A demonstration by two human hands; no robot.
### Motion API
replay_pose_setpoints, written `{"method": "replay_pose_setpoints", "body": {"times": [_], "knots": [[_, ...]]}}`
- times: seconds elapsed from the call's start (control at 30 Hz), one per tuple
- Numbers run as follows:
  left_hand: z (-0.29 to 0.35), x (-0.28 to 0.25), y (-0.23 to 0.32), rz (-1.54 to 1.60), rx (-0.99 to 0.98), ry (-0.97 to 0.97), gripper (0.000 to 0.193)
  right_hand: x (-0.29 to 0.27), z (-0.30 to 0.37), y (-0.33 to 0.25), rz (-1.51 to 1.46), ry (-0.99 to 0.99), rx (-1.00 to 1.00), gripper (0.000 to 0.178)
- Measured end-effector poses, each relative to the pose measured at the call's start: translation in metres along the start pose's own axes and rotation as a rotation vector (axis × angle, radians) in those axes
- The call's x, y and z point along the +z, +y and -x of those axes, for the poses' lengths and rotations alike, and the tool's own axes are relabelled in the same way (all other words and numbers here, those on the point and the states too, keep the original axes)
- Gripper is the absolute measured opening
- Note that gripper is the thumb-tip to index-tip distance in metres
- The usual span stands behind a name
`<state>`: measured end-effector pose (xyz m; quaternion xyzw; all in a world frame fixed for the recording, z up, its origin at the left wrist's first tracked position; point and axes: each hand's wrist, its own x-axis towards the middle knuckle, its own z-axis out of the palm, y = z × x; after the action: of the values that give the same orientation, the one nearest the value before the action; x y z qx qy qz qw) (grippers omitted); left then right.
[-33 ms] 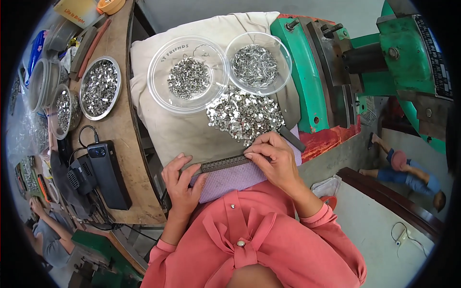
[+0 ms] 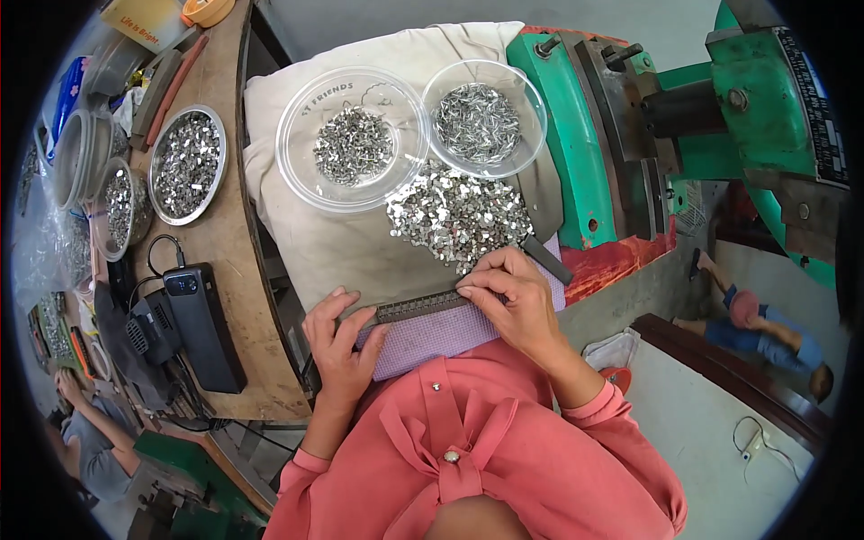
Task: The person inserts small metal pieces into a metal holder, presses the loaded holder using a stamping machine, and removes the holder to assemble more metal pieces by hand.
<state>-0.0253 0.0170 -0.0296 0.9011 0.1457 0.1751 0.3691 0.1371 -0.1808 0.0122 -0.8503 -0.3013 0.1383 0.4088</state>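
Observation:
A dark, narrow slotted bar (image 2: 418, 307) lies across a purple checked cloth (image 2: 423, 346) in front of me. My left hand (image 2: 340, 337) is at the bar's left end, thumb on the near side and index finger at the tip, the other fingers loosely bent. Over the right end, my right hand (image 2: 515, 301) has thumb and forefinger pinched together; anything between them is too small or hidden to make out. Just beyond lies a heap of small shiny metal pieces (image 2: 459, 216). A dark flat block (image 2: 547, 260) sits beside my right fingers.
Two clear plastic tubs, the left (image 2: 292, 171) and the right (image 2: 537, 135), hold small metal parts behind the heap. A green machine (image 2: 576, 180) stands at right. On the wooden table (image 2: 238, 297) at left are a metal dish (image 2: 219, 135) of pieces and a black power bank (image 2: 211, 333).
Both my hands and the bar look the same. In the background at right, the person in blue has shifted slightly.

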Motion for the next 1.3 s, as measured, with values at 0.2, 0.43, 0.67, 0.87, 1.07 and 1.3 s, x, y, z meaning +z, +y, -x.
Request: {"method": "replay_pose_setpoints", "body": {"times": [0.2,0.43,0.67,0.87,1.07,1.3], "knots": [[-0.001,-0.001,0.001,0.002,0.004,-0.002,0.032,0.002,-0.001,-0.001,0.019,0.023,-0.021,0.012],[-0.001,-0.001,0.001,0.004,-0.004,0.002,0.033,0.000,0.001,-0.001,0.020,-0.012,0.011,0.016],[0.000,-0.001,0.001,0.001,0.004,0.004,0.033,-0.001,0.002,0.000,-0.021,-0.010,0.021,0.018],[0.000,-0.001,0.001,-0.007,0.020,0.002,0.034,-0.002,0.012,0.005,-0.128,0.106,-0.016,0.018],[0.000,-0.002,0.002,-0.019,0.047,-0.002,0.035,-0.001,0.030,0.013,0.007,0.139,-0.144,0.021],[0.001,-0.001,0.001,-0.029,0.058,-0.006,0.036,0.005,0.031,0.015,0.127,0.155,-0.226,0.024]]}}
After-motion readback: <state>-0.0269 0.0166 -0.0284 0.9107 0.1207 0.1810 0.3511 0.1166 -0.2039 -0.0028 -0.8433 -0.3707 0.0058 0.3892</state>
